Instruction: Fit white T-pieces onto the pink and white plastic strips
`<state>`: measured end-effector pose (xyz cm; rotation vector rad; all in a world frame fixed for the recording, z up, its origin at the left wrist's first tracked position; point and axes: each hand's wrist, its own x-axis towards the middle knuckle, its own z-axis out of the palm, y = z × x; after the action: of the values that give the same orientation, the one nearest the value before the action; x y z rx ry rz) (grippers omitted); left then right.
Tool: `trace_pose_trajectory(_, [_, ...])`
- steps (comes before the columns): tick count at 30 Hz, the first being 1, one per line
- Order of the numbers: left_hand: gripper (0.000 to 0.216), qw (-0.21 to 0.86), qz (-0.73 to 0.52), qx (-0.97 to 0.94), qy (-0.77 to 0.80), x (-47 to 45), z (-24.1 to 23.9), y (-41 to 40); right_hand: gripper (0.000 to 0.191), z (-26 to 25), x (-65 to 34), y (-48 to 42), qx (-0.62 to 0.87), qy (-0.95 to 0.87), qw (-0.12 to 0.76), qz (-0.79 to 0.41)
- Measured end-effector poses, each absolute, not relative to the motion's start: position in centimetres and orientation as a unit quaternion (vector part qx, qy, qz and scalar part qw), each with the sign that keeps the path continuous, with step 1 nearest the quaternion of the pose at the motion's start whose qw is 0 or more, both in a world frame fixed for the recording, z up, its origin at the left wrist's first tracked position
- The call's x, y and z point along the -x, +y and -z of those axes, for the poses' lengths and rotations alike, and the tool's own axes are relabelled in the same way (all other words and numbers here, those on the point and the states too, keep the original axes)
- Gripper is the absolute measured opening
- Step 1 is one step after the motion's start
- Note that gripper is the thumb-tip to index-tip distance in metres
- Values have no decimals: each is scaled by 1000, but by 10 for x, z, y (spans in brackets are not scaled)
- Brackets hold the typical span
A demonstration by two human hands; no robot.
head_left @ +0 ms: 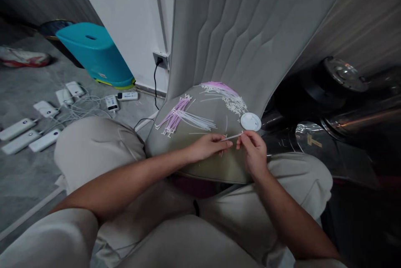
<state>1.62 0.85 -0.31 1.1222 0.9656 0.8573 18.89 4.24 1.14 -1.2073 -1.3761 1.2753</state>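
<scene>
My left hand [209, 146] and my right hand [253, 151] are both pinched on one thin white stick [233, 136], held between them just above the front of a grey padded chair seat [188, 151]. On the seat lie a pile of pink and white sticks [178, 117] at the left, a heap of short white and pink pieces [227, 97] at the back, and a small round white lid [250, 121] just beyond my right hand.
The grey chair back [238, 26] rises behind the seat. On the floor at left lie several white power banks with cables [46, 122], a teal plastic stool [97, 55] and a shoe [23, 57]. A wall socket [160, 60] holds a black cord. Shiny metal pots [341, 80] stand at right.
</scene>
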Motion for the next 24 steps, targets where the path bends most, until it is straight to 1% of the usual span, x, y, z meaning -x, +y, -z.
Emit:
trace_pose_trajectory(4, [55, 605, -362, -545, 453, -14, 6, 11, 25, -15, -194, 53, 480, -530, 507, -482])
trace_pose_trajectory(6, [52, 562, -348, -580, 477, -11, 8, 13, 25, -19, -199, 58, 476, -526, 541, -452])
trace_pose_trajectory(11, [35, 398, -288, -667, 561, 5, 12, 23, 20, -34, -214, 65, 455, -550, 600, -360])
trace_pose_trajectory(13, [35, 337, -255, -681, 598, 10, 10, 29, 19, -40, -220, 68, 441, -571, 618, -311])
trace_pose_trajectory(16, [38, 275, -196, -687, 643, 7, 7, 42, 20, -45, -225, 72, 427, -583, 640, -261])
trace_pose_trajectory(19, [39, 246, -121, -688, 672, -8, 7, 58, 22, -47, -229, 77, 419, -577, 653, -254])
trace_pose_trajectory(24, [41, 244, -5, -700, 671, -39, 11, 86, 25, -47, -234, 77, 433, -551, 663, -264])
